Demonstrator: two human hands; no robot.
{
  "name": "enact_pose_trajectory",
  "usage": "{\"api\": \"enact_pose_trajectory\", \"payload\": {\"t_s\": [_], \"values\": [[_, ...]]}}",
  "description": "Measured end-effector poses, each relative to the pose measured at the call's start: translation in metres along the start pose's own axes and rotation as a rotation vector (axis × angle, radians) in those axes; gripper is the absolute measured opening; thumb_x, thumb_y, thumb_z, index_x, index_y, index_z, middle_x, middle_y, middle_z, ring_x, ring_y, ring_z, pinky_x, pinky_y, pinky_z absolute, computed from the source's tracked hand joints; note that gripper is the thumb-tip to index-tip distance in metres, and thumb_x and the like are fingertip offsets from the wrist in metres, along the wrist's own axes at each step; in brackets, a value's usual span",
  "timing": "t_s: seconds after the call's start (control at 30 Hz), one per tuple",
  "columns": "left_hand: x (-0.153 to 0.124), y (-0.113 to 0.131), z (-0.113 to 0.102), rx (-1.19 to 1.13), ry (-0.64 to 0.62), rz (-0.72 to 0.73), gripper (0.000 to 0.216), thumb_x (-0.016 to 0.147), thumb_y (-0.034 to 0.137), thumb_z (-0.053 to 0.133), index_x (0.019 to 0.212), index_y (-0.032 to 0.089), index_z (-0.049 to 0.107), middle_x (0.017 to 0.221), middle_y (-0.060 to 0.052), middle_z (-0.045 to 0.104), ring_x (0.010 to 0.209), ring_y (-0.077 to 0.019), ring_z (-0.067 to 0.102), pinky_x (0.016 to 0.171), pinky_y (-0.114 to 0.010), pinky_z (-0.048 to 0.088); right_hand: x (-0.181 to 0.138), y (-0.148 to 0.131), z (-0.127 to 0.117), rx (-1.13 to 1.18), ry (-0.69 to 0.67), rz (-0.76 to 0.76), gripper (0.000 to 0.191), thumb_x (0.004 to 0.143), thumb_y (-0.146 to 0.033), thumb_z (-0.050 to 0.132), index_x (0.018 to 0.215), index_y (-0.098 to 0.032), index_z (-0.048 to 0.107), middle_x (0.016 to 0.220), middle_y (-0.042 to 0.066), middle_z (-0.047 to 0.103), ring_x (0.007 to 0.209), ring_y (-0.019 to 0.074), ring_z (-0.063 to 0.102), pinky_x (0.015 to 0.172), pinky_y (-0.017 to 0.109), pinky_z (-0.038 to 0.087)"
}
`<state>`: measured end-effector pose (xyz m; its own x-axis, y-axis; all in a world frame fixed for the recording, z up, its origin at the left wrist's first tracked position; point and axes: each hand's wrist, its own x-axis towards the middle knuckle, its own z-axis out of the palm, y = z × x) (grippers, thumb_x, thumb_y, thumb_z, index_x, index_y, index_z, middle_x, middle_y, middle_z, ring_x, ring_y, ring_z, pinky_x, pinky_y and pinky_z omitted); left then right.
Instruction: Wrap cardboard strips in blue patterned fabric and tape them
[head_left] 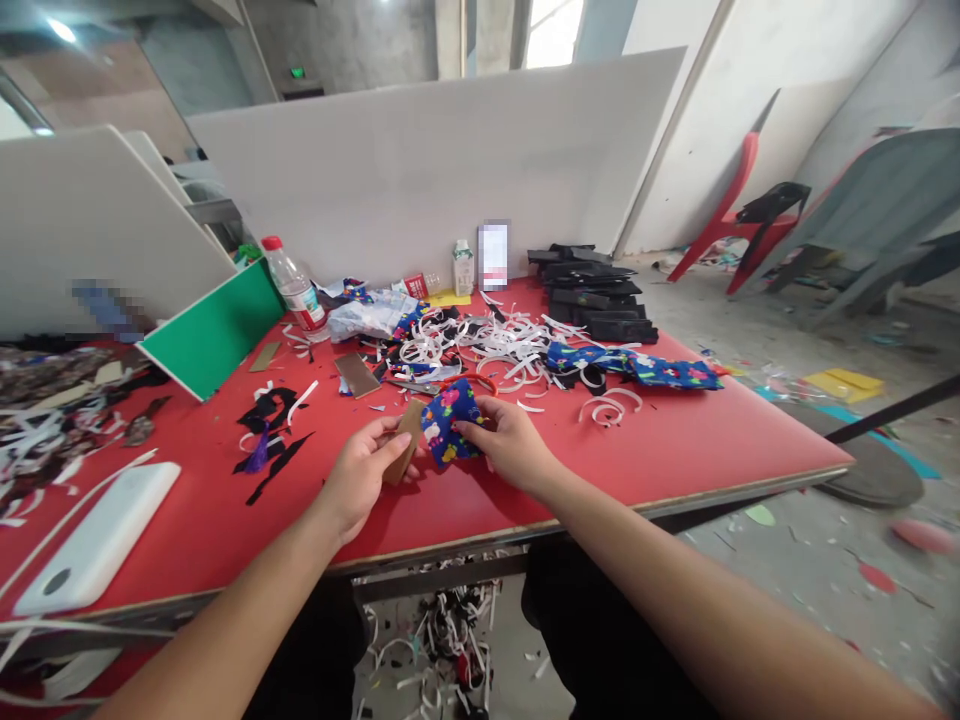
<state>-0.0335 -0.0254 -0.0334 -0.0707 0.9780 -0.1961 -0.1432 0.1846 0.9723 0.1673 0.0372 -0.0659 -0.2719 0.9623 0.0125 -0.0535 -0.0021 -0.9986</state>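
Note:
My left hand (pixel 361 472) is closed around a small brown cardboard piece (pixel 405 440), held upright just above the red table (pixel 675 440). My right hand (pixel 504 438) pinches a piece of blue floral fabric (pixel 448 418) that wraps the right side of that cardboard. Both hands meet near the table's front middle. Behind them lie orange-handled scissors (pixel 465 382) and a heap of white paper strips (pixel 487 345).
A water bottle (pixel 295 285), a green board (pixel 214 330), a stack of black pieces (pixel 596 295), a long strip of floral fabric (pixel 645 368), a white power bank (pixel 97 540) and black scraps (pixel 270 430) lie on the table. A red chair (pixel 739 215) stands at the right.

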Motion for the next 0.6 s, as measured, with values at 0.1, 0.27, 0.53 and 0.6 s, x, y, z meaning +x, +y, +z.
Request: {"api": "enact_pose_trajectory", "payload": {"t_s": [0.1, 0.27, 0.53, 0.6], "values": [[-0.001, 0.002, -0.006, 0.040, 0.037, 0.033, 0.043, 0.075, 0.047, 0.086, 0.099, 0.015, 0.071, 0.073, -0.003, 0.074, 0.053, -0.0136, 0.063, 0.053, -0.025, 0.051, -0.001, -0.002, -0.001, 0.012, -0.007, 0.012, 0.033, 0.076, -0.047, 0.078, 0.095, -0.021, 0.075, 0.094, 0.006, 0.081, 0.087, 0.0250, 0.076, 0.083, 0.039, 0.063], [0.000, 0.003, -0.013, 0.103, 0.100, 0.079, 0.045, 0.077, 0.049, 0.081, 0.105, 0.015, 0.071, 0.080, -0.005, 0.076, 0.055, -0.0131, 0.061, 0.053, -0.024, 0.049, -0.006, -0.008, 0.002, 0.025, -0.060, 0.050, 0.044, 0.076, -0.062, 0.079, 0.093, -0.022, 0.073, 0.083, 0.004, 0.078, 0.075, 0.0240, 0.074, 0.068, 0.036, 0.061], [-0.001, -0.001, -0.018, 0.182, 0.067, 0.069, 0.046, 0.082, 0.054, 0.075, 0.109, 0.016, 0.069, 0.091, -0.010, 0.079, 0.060, -0.0156, 0.063, 0.058, -0.029, 0.054, -0.008, -0.012, 0.005, 0.001, -0.076, 0.068, 0.049, 0.070, -0.066, 0.084, 0.082, -0.021, 0.066, 0.075, 0.000, 0.070, 0.064, 0.0161, 0.063, 0.062, 0.029, 0.054], [-0.003, -0.005, -0.018, 0.210, 0.059, 0.068, 0.048, 0.085, 0.054, 0.073, 0.113, 0.016, 0.068, 0.096, -0.012, 0.080, 0.063, -0.0176, 0.066, 0.062, -0.032, 0.057, -0.008, -0.013, 0.006, 0.002, -0.059, 0.067, 0.048, 0.069, -0.063, 0.085, 0.082, -0.022, 0.063, 0.076, -0.001, 0.069, 0.066, 0.0155, 0.063, 0.063, 0.028, 0.053]]}}
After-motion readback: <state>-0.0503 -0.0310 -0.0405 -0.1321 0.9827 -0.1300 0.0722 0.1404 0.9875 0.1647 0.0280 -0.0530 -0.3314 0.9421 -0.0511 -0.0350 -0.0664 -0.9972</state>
